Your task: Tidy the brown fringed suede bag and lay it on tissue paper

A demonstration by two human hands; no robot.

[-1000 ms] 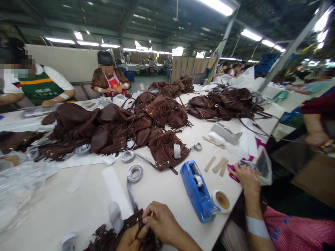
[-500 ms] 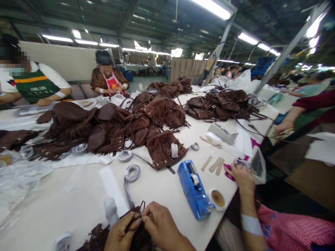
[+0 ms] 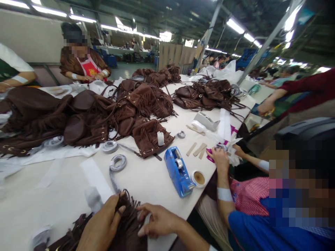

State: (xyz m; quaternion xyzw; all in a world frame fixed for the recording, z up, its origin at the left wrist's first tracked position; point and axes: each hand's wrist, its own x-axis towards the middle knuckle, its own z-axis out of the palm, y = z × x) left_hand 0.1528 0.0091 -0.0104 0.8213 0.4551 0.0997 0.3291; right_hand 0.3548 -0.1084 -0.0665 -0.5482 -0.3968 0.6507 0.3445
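Observation:
A dark brown fringed bag lies in front of me at the near table edge, partly hidden by my hands. My left hand is closed on its upper part, thumb on top, with thin strands sticking up beyond the fingers. Beside the fringe is my right hand, its thumb and index finger apart; the fingertips are at the strands, and whether they touch is unclear. A wrapped strap coil trails its end down towards the bag.
A blue tape dispenser and a tape roll stand to the right. Brown fringed bags are heaped across the table. A co-worker's hand handles wrapping at the right edge. Another person works opposite.
My hands were together, pinching a thin cord at the bag. Now the right hand has come away with fingers apart, and the fringe shows more. The view has swung right; the neighbour leans in.

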